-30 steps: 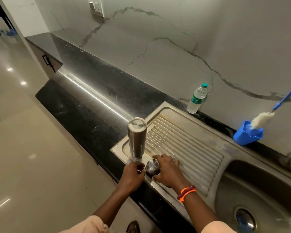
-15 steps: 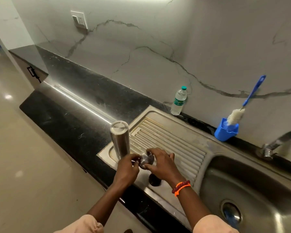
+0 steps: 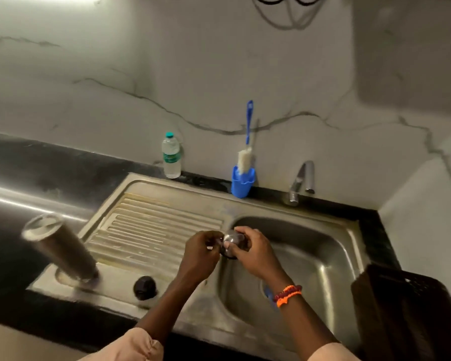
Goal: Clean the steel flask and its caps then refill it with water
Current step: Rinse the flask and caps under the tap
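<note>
The steel flask [image 3: 60,250] stands on the front left corner of the steel draining board [image 3: 151,225]. A small black inner cap [image 3: 144,287] lies on the board to its right. Over the left rim of the sink basin [image 3: 310,259] I hold the steel outer cap [image 3: 232,242] between both hands. My right hand [image 3: 255,252] grips it from the right, and my left hand [image 3: 202,252] curls against its left side.
A clear plastic water bottle [image 3: 171,156] stands at the back wall. A blue cup [image 3: 242,182] beside it holds a bottle brush [image 3: 246,149]. The tap [image 3: 301,182] rises behind the basin. A dark crate [image 3: 412,316] sits at the right front.
Both hands lifted the steel cap off the draining board and carried it right to the basin's edge, leaving the black cap on the board. The view swung right.
</note>
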